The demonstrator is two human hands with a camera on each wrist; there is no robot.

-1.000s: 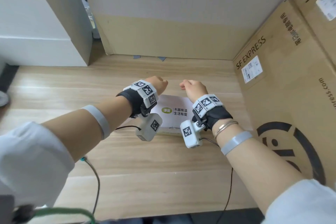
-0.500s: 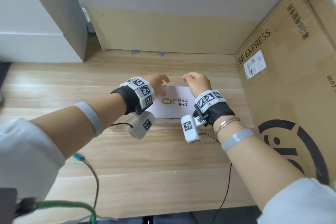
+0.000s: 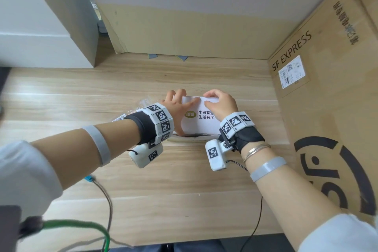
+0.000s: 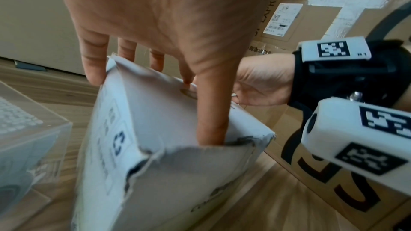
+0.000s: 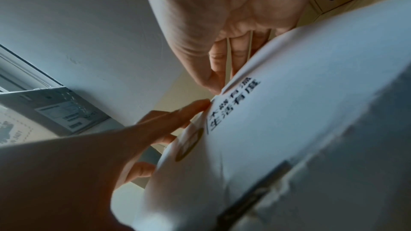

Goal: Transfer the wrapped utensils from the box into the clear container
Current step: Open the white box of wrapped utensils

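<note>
A white box (image 3: 204, 127) with a green logo and black print lies mid-table, and both hands hold it. My left hand (image 3: 176, 102) grips its left far corner, fingers over the far edge (image 4: 93, 69) and thumb (image 4: 211, 120) running down the top to the torn near opening. My right hand (image 3: 222, 102) curls over the far right edge (image 5: 222, 69). The box (image 4: 155, 120) looks tilted, far end raised. The clear container (image 4: 29, 129) stands just left of it, mostly hidden behind my left wrist in the head view (image 3: 131, 113). No wrapped utensils show clearly.
A large SF EXPRESS carton (image 3: 327, 108) walls the right side. A white box (image 3: 41, 37) stands at the back left and a cardboard panel (image 3: 184, 32) closes the back. Cables (image 3: 106, 200) trail over the wooden table (image 3: 184, 190) near its front edge.
Both hands went from fists above the box to its far edge and now grip it. The box's far end has come up, and the container shows beside my left wrist.
</note>
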